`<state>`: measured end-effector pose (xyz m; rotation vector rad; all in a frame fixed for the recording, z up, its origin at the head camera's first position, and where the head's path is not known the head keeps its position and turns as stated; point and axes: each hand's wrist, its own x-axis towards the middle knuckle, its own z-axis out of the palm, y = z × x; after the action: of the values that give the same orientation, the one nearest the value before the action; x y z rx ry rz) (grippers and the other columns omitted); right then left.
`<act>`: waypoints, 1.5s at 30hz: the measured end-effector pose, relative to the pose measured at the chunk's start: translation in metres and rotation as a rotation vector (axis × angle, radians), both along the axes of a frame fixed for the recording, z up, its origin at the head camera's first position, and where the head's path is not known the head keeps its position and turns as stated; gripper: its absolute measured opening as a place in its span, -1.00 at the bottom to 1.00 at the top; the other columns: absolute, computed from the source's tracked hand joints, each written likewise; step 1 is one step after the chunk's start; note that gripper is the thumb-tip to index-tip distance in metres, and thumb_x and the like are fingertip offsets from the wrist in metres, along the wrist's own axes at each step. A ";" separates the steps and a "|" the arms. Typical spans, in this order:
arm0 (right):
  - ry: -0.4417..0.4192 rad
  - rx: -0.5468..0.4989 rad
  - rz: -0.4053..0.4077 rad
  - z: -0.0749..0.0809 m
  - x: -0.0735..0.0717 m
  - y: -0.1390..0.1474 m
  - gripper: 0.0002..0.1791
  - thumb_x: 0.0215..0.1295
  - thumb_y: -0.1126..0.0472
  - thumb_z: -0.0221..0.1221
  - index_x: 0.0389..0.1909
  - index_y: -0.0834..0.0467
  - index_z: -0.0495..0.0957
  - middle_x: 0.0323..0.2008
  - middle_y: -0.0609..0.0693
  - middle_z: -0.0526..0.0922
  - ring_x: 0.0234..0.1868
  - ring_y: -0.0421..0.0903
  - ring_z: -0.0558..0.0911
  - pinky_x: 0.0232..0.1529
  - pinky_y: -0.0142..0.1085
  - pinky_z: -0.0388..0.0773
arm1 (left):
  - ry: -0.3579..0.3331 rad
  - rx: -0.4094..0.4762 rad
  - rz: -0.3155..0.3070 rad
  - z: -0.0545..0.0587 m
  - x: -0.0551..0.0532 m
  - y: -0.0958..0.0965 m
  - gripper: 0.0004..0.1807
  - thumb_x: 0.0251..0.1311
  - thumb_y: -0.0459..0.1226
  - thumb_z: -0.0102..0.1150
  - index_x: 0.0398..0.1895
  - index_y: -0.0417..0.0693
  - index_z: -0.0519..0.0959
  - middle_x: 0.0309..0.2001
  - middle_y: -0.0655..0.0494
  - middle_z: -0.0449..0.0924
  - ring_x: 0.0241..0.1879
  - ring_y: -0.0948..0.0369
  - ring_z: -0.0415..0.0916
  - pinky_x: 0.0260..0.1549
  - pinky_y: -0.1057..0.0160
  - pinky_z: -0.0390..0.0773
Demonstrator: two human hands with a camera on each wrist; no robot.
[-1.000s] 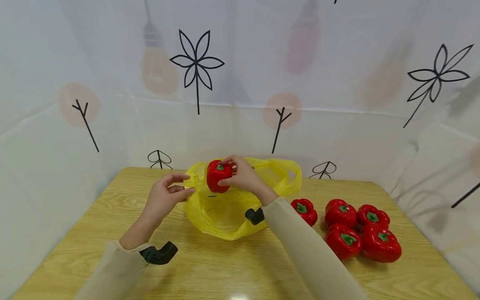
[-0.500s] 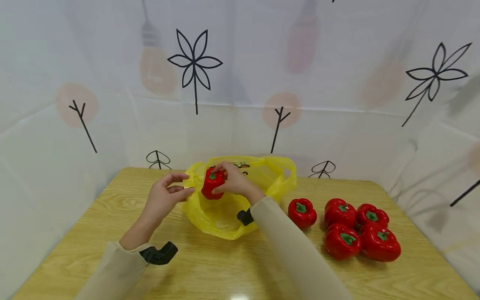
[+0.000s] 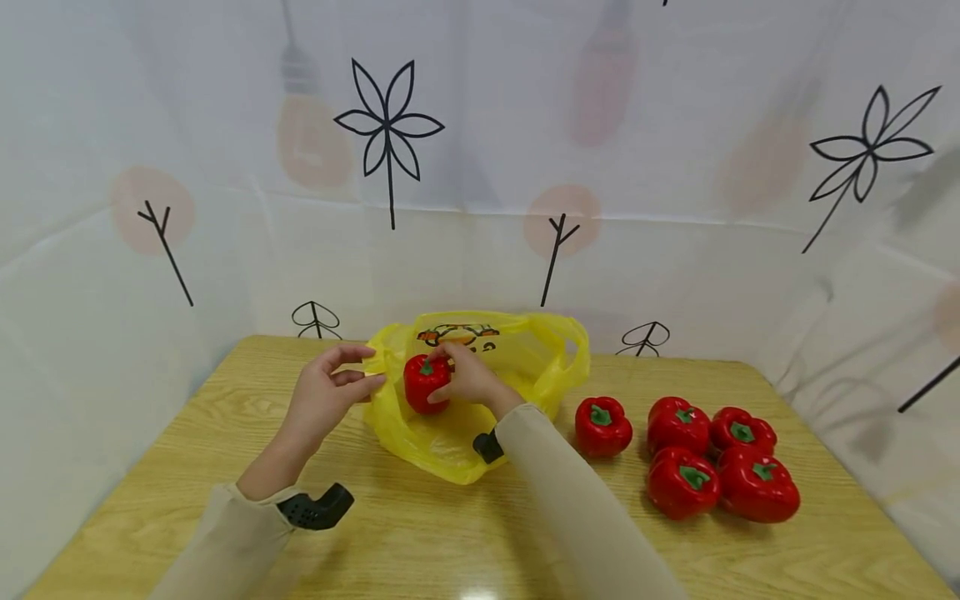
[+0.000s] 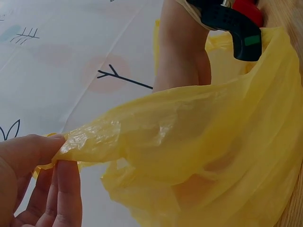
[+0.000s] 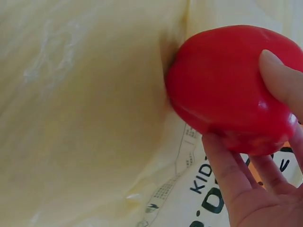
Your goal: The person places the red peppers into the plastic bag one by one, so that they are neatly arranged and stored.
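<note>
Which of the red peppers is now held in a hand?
The red pepper inside the yellow bag: the right hand grips it. The other five visible peppers rest on the table, outside the bag.

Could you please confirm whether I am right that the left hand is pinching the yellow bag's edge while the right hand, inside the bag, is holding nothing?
Not quite: the right hand is not empty. It grips a red pepper, as the right wrist view shows. The rest stands: the left hand pinches the edge of the yellow bag.
</note>
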<state>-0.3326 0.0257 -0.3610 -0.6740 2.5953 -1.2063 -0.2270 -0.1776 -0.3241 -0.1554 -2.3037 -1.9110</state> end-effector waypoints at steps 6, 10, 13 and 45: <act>-0.021 -0.022 -0.026 -0.004 0.000 0.002 -0.32 -0.07 0.31 0.43 0.10 0.14 0.34 0.12 0.07 0.36 0.14 0.07 0.35 0.10 -0.10 0.41 | 0.005 -0.001 0.000 0.000 0.000 0.001 -0.59 0.11 -0.37 0.27 0.03 -0.22 0.43 0.00 -0.06 0.40 -0.35 0.24 0.52 -0.31 0.28 0.61; -0.015 -0.024 -0.024 -0.002 0.000 0.003 -0.25 -0.08 0.34 0.43 0.17 0.15 0.29 0.15 0.11 0.33 0.15 0.08 0.34 0.11 -0.09 0.40 | 0.007 -0.007 -0.003 0.000 0.000 0.001 -0.59 0.11 -0.36 0.28 0.03 -0.21 0.43 0.00 -0.05 0.40 -0.35 0.23 0.51 -0.31 0.28 0.61; -0.011 -0.022 -0.011 0.000 0.000 0.004 -0.21 -0.07 0.35 0.42 0.21 0.16 0.26 0.17 0.12 0.31 0.16 0.08 0.33 0.10 -0.10 0.41 | 0.007 -0.012 -0.004 -0.001 0.001 0.001 -0.59 0.11 -0.35 0.28 0.03 -0.22 0.43 0.00 -0.06 0.40 -0.35 0.23 0.51 -0.31 0.29 0.61; 0.083 -0.292 -0.017 0.043 0.037 0.022 -0.35 0.04 0.33 0.36 0.18 0.20 0.33 0.09 0.12 0.36 0.08 0.06 0.43 0.12 -0.06 0.39 | -0.001 -0.034 0.000 -0.001 0.002 0.002 -0.57 0.10 -0.32 0.29 0.03 -0.22 0.43 -0.02 -0.09 0.42 -0.32 0.22 0.52 -0.31 0.31 0.60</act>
<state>-0.2955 0.0474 -0.3183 -0.7708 2.5178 -1.6151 -0.2250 -0.1753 -0.3255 -0.1577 -2.3378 -1.8734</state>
